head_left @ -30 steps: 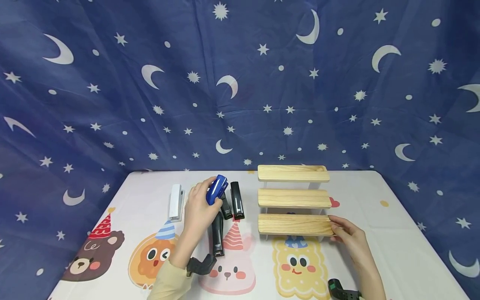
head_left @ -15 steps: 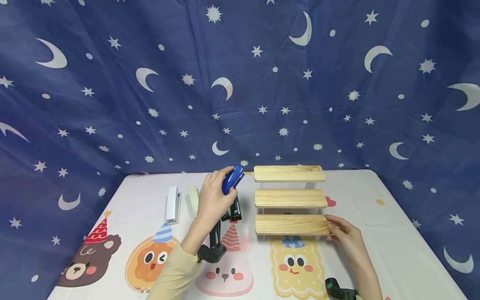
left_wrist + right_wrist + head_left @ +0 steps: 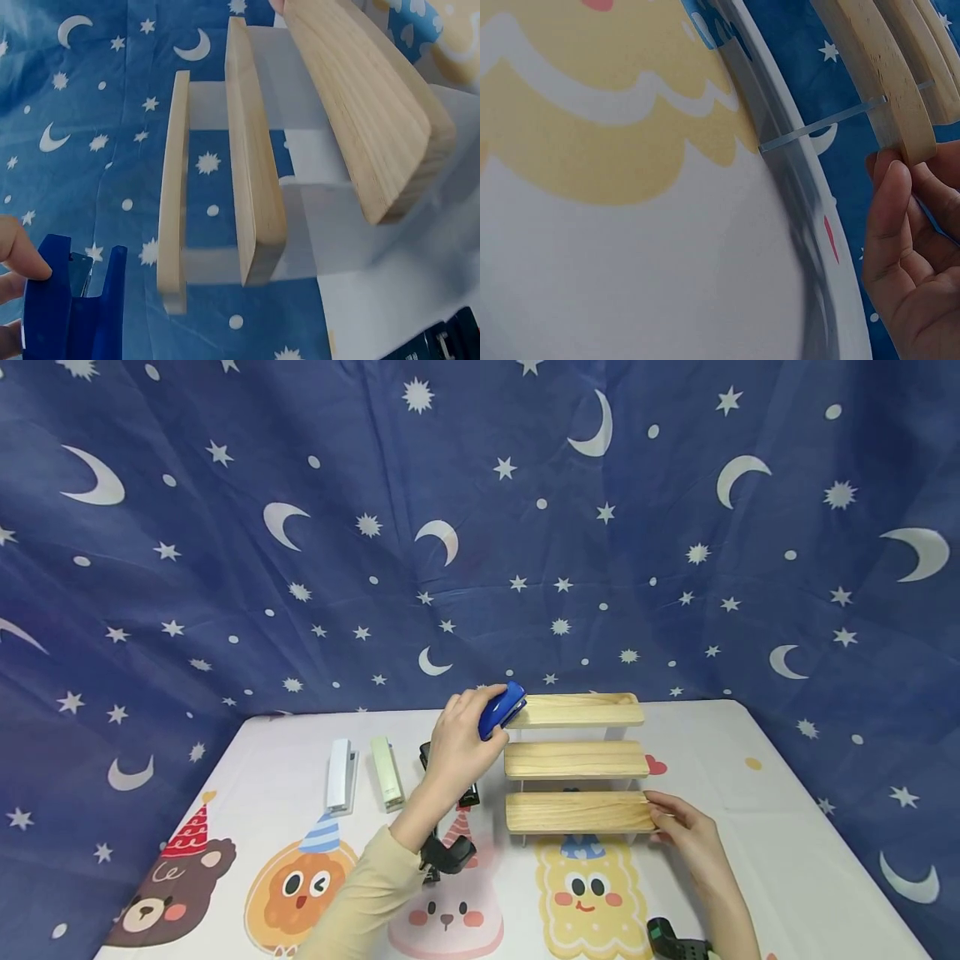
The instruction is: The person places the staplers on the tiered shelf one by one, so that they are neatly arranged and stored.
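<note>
My left hand (image 3: 463, 745) grips a blue stapler (image 3: 501, 710) at the left end of the top board of a three-tier wooden shelf (image 3: 576, 760). In the left wrist view the blue stapler (image 3: 71, 307) stands off the board ends, its two arms pointing up. My right hand (image 3: 688, 828) pinches the right end of the lowest board. Thumb and fingers of the right hand (image 3: 907, 247) close on that board's end (image 3: 911, 135) in the right wrist view. Black staplers (image 3: 470, 794) lie partly hidden under my left forearm.
On the table's left side lie a white stapler (image 3: 341, 777) and a pale green stapler (image 3: 387, 772). Clear supports hold up the shelf boards. Behind the table hangs a blue curtain (image 3: 480, 527) with moons and stars. The tablecloth (image 3: 772, 860) has cartoon prints.
My left hand has carried the blue stapler rightward from over the black staplers to the top board, uncovering the pale green one. The right hand keeps its hold on the lowest board.
</note>
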Available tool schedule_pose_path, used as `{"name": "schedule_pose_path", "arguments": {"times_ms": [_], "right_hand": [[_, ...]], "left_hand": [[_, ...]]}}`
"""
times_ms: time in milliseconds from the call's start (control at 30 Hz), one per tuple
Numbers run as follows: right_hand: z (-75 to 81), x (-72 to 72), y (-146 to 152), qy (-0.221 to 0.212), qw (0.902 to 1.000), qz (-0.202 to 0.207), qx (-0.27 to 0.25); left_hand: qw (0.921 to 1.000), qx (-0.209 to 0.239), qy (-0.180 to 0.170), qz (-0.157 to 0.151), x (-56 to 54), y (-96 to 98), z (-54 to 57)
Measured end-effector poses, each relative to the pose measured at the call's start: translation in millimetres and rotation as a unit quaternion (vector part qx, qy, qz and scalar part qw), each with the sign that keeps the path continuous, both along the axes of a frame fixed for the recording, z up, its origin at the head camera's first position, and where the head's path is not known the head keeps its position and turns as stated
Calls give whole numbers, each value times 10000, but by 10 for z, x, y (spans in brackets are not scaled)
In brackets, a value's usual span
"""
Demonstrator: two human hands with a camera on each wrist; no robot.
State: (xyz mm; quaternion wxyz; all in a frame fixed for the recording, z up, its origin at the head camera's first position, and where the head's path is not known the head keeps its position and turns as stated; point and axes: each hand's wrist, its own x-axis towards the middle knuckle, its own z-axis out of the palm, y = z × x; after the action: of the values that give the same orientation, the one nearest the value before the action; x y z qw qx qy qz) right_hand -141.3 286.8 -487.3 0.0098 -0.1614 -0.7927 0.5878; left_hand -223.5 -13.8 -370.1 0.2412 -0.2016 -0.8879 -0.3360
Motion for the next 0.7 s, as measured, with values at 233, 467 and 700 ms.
{"name": "schedule_pose_path", "arguments": {"times_ms": [233, 467, 700], "right_hand": [[-19, -8, 21, 133, 9999, -14, -2], [-20, 2, -4, 112, 9999, -93, -20], [-25, 19, 7, 230, 9997, -11, -93]], "left_hand": [[9993, -171, 42, -321, -93, 212, 28], [9969, -362, -65, -701, -196, 422, 93], [9934, -580, -233, -962, -320, 640, 193]]}}
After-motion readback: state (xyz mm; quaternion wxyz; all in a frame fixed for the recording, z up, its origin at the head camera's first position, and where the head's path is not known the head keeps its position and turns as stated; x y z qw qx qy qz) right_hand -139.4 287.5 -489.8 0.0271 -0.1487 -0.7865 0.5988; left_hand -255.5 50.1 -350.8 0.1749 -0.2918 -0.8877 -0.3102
